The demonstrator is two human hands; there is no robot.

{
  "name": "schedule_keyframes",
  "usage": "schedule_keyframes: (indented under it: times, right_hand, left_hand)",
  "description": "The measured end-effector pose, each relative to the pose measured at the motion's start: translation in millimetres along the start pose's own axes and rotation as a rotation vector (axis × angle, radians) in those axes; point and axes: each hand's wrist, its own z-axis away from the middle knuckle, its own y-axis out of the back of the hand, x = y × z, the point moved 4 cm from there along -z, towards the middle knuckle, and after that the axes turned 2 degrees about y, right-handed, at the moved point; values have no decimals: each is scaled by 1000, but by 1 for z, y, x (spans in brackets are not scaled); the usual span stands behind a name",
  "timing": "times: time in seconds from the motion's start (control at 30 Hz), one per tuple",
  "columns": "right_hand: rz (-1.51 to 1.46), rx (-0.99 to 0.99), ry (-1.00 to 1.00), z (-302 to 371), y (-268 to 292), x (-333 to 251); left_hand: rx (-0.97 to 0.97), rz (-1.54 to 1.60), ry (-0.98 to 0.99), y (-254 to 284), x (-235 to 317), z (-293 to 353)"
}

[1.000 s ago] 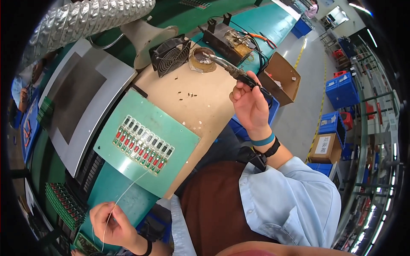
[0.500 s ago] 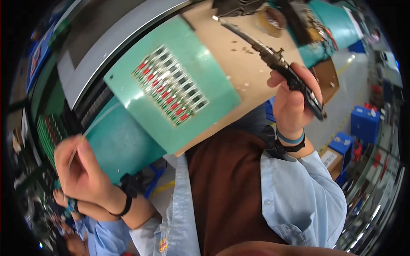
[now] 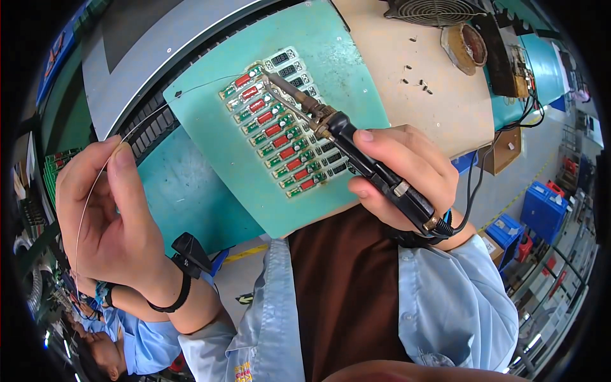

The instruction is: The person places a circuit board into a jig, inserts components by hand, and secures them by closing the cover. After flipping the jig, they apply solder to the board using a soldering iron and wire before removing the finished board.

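My left hand pinches a thin solder wire between thumb and forefinger. The wire runs right, over a green plate, toward the top end of a row of small circuit boards set in it. Each board carries a red part and a dark display. Wrapped in my right hand is a black-handled soldering iron with a thin metal tube along its shaft. Its tip is at the topmost boards, close to the wire's far end; whether they touch I cannot tell. The shaft hides some displays.
A round tin stands near a fan grille at the upper right. Small dark bits lie on the tan board. A black cable trails from the iron. Blue bins stand lower right; a co-worker's blue sleeve shows lower left.
My right hand has brought the iron from the upper right down and left onto the boards. The left hand's wire now reaches across the plate to the top boards. The whole view has shifted slightly.
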Motion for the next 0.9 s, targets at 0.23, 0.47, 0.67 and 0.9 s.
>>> schedule_keyframes:
  times: [0.23, 0.47, 0.67, 0.9]
  right_hand:
    - [9, 1, -23, -3, -1, 2]
    - [-2, -49, -64, -4, 1, -1]
    - [9, -47, -64, -1, -1, -1]
    - [3, -47, -77, -1, -1, -2]
  left_hand:
    - [-42, -21, -11, -10, 9, -5]
    - [-79, -36, -14, -6, 11, -4]
    - [-95, -41, -13, -9, 10, -4]
    - [-89, -36, 7, -10, 11, -2]
